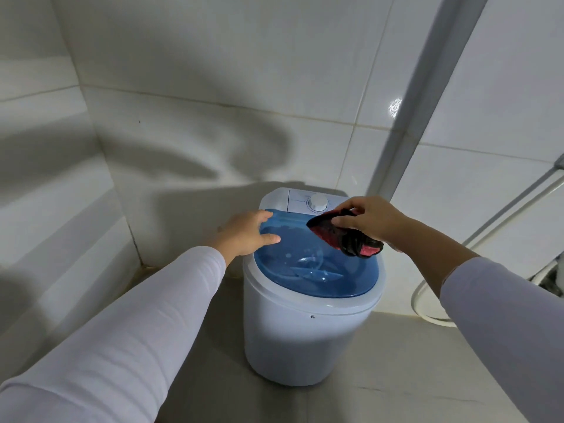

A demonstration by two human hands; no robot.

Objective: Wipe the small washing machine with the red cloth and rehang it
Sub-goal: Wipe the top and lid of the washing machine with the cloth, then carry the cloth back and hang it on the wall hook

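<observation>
Red-and-black crumpled cloth [345, 236] pinched in right hand [372, 219] over translucent blue plastic lid [314, 270]; left hand [247, 233] spread, bracing small white washing machine [305, 337]. Wiping apparently underway; rehanging not yet done.

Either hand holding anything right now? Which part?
Right hand pinches the red cloth by its bunched upper edge. Left hand holds nothing; it rests open on the blue lid.
</observation>
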